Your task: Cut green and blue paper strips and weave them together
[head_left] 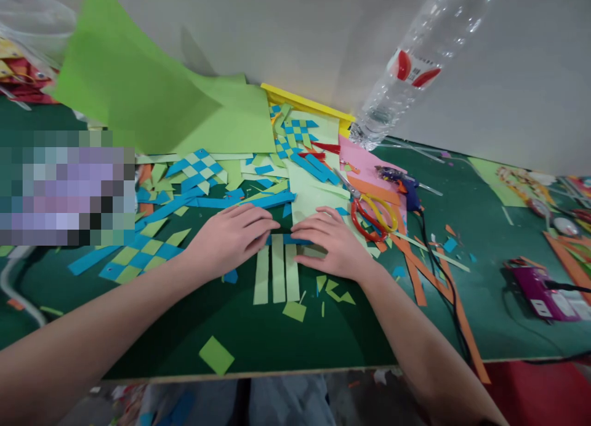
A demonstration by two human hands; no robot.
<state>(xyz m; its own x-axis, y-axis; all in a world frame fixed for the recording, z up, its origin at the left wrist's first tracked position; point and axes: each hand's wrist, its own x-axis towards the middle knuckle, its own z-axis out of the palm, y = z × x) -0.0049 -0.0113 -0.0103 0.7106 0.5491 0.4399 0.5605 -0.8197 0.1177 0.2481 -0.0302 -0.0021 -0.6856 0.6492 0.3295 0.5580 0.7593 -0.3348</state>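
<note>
A small weave of pale green paper strips (277, 275) and a blue paper strip (289, 239) lies on the table in front of me. The blue strip runs crosswise near the top of the upright green ones. My left hand (231, 236) has its fingers and thumb closed at the left end of the blue strip. At the other end, my right hand (336, 244) curls its fingertips over the blue strip, with the thumb lower, by the rightmost green strip. The exact grip under the fingertips is partly hidden.
Red and yellow-handled scissors (373, 217), a blue glue gun (406, 189) and orange strips (427, 269) lie to the right. Woven paper fish (143, 257) and scraps lie left. A plastic bottle (401, 75) leans behind. A purple device (542, 290) with a cable lies far right.
</note>
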